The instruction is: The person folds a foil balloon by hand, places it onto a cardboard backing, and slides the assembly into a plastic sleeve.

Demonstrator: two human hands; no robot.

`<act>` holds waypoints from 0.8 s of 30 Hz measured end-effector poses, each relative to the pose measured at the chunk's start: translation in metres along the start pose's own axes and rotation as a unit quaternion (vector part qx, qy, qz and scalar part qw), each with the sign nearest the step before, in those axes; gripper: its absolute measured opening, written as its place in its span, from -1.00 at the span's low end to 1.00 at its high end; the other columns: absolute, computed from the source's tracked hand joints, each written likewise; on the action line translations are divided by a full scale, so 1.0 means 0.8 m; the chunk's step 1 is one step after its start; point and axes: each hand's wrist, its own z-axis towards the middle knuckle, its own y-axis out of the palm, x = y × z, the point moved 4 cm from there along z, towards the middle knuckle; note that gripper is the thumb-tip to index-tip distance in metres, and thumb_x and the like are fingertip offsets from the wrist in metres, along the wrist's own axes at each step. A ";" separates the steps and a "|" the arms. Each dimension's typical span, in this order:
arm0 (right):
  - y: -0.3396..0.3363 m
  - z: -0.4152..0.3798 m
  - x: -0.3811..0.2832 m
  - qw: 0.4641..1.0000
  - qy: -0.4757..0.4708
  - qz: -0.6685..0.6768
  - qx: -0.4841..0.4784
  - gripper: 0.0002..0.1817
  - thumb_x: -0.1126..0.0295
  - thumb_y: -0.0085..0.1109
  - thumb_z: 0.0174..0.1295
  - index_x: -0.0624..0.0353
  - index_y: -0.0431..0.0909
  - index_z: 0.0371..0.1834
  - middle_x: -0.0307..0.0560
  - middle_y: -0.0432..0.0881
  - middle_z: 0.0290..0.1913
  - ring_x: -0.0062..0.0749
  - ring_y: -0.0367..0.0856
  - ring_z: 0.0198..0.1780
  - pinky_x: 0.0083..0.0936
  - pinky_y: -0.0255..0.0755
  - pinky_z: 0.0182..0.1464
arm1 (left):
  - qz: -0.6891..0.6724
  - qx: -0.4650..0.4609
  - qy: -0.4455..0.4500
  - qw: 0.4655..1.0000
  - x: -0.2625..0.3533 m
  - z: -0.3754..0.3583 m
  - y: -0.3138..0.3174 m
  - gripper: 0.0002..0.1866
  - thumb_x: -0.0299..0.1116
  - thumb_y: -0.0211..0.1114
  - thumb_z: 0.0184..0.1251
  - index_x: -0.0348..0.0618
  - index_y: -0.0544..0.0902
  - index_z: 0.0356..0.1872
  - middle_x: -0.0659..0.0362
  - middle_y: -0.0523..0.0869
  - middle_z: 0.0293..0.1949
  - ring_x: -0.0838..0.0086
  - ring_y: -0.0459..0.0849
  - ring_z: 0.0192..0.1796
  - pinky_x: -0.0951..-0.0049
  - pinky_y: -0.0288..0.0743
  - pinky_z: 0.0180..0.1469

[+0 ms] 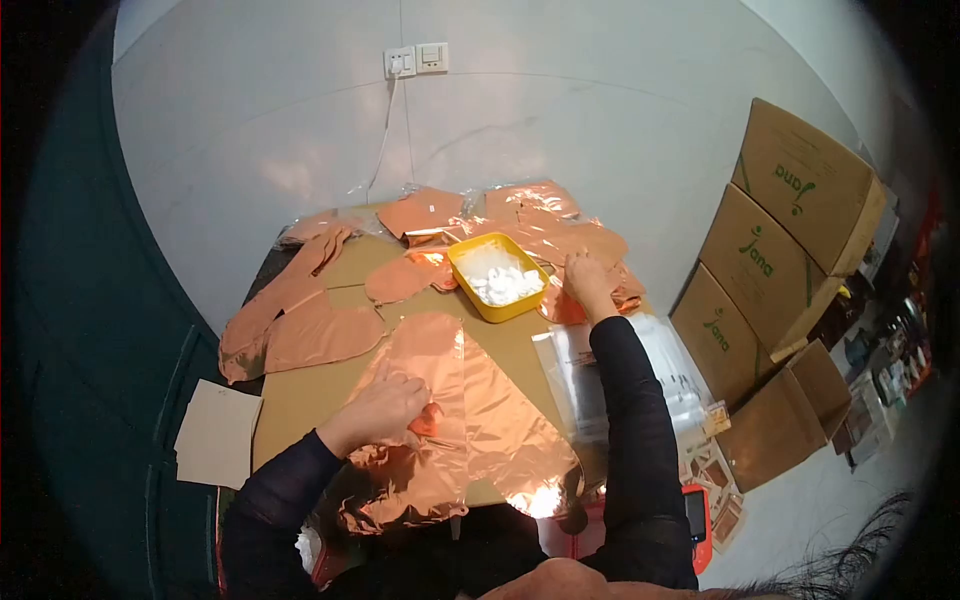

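A large, flat copper-coloured foil balloon (pixel 500 400) lies across the near part of the table, crinkled along its lower left edge. My left hand (pixel 390 405) rests on its left side, fingers curled into the foil. My right hand (pixel 590 280) reaches to the back right, closed at the edge of other copper foil balloons (pixel 575 240); what its fingertips hold is hidden. Between the hands, a little farther back, stands a yellow tray (pixel 492 312) of small white pieces (pixel 507 285).
More flat foil balloons (pixel 310 320) lie at left and along the back. Clear plastic bags (pixel 650 370) sit under my right forearm. A pale card (pixel 217 432) juts past the left edge. Cardboard boxes (pixel 755 255) are stacked at right, an opened box (pixel 785 415) below.
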 end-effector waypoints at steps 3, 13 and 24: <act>-0.005 0.003 -0.008 1.000 -0.004 -0.016 -0.012 -0.77 0.35 0.05 0.16 0.22 0.66 -0.28 0.15 0.70 -0.23 -0.02 0.67 -0.13 -0.20 0.53 0.00 | 0.002 -0.002 -0.008 1.000 0.003 0.001 -0.003 -0.38 -0.06 0.52 -0.17 -0.21 0.54 -0.09 0.11 0.58 -0.11 0.14 0.54 0.05 -0.09 0.23 0.24; 0.063 0.031 0.002 0.995 -0.020 -0.092 0.036 -0.78 0.37 0.08 0.18 0.01 0.75 -0.47 -0.07 0.74 -0.43 -0.21 0.73 -0.29 -0.28 0.53 -0.06 | 0.018 0.030 0.008 0.999 0.009 0.000 -0.014 -0.47 -0.16 0.51 -0.18 -0.20 0.58 -0.15 0.09 0.60 -0.14 0.17 0.55 0.05 0.17 0.33 0.17; -0.033 0.052 0.000 0.951 0.015 -0.090 0.294 -0.75 0.32 0.14 0.17 0.03 0.57 -0.66 0.00 0.70 -0.49 -0.26 0.71 -0.37 -0.33 0.52 -0.34 | 0.006 0.020 0.002 1.000 0.008 0.001 -0.013 -0.42 -0.14 0.59 -0.25 -0.18 0.59 -0.16 0.10 0.61 -0.13 0.20 0.55 0.04 0.18 0.32 0.17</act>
